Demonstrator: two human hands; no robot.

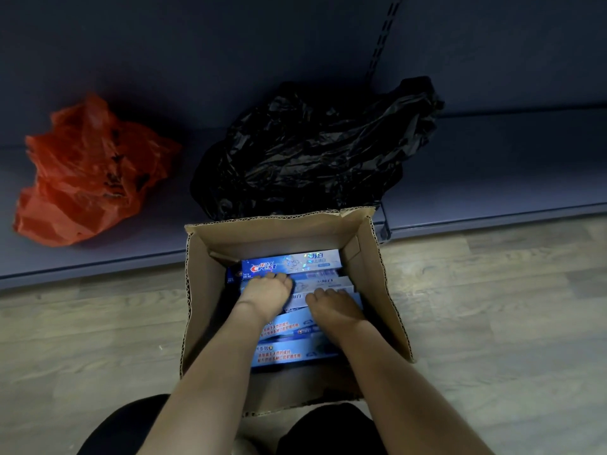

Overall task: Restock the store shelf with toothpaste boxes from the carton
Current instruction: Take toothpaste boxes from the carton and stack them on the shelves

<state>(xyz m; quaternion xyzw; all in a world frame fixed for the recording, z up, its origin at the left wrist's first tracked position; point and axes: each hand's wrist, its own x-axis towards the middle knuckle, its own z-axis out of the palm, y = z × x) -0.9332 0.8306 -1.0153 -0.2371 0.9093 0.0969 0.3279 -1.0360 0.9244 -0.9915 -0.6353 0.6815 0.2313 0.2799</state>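
An open cardboard carton (391, 290) stands on the floor in front of me, against the low shelf (492, 165). Inside it lie several blue and white toothpaste boxes (292, 262) stacked on edge, the far one showing a Crest logo. Both my hands reach down into the carton. My left hand (266, 292) sits on the boxes at the left, its fingers curled down over a box's top edge. To the right, my right hand (335, 310) has its fingers curled down between the boxes in the same way. My fingertips are hidden among the boxes.
A crumpled black plastic bag (315, 146) lies on the dark bottom shelf right behind the carton. A red plastic bag (88, 172) lies on the shelf at the left. A slotted upright (381, 37) runs up the back panel. Wood-look floor (492, 307) surrounds the carton.
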